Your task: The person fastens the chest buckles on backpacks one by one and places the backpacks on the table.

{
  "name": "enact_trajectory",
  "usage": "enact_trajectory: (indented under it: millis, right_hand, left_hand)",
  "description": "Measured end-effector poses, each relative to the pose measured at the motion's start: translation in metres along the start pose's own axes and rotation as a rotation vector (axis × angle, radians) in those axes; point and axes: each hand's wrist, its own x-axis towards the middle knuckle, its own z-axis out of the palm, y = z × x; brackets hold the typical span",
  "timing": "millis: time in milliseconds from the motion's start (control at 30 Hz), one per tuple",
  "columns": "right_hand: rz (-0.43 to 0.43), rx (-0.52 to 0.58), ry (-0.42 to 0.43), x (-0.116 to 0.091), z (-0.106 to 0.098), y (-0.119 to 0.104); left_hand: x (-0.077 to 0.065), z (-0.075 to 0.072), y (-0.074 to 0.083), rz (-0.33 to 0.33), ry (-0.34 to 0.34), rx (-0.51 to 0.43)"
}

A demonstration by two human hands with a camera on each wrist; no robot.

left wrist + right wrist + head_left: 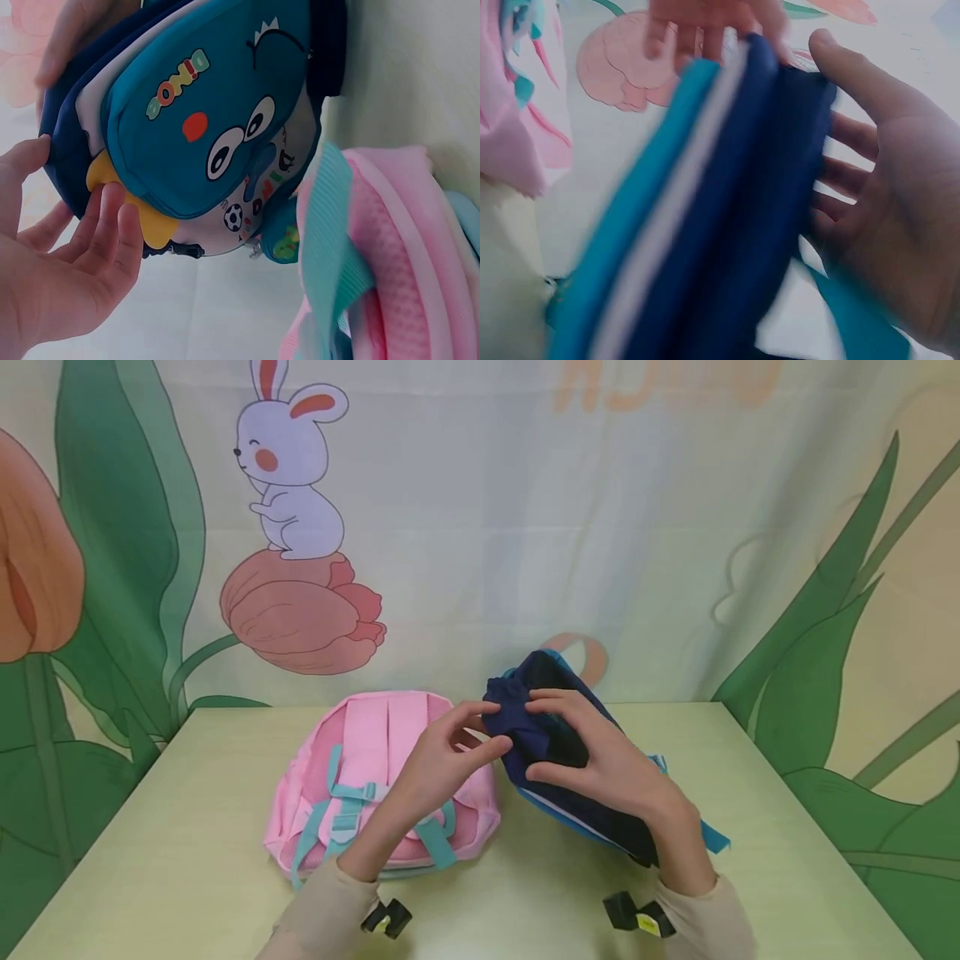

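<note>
A blue child's backpack [558, 735] leans tilted at the centre right of the table, its dark back panel toward me. Its teal front, seen in the left wrist view, carries a cartoon face [206, 112] and a yellow flap [154, 217]. My left hand [450, 752] holds the backpack's upper left edge, thumb on the navy side and fingertips by the yellow flap. At the upper back side, my right hand [600, 760] curves its fingers around the backpack, thumb spread near the top corner. The right wrist view is blurred.
A pink backpack [390, 710] with turquoise straps [435, 839] lies just left of the blue one. The pale table [187, 827] ends at a printed curtain [480, 543]. A teal strap [714, 837] sticks out at the blue backpack's lower right.
</note>
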Motion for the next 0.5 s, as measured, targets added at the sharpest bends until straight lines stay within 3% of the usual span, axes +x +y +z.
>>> enact_trajectory:
  millis: [500]
  right_hand:
    - [-0.004,-0.071,0.078,-0.03,-0.036,0.019]
  left_hand:
    - [-0.011,-0.01,-0.019,-0.065,-0.015,0.012]
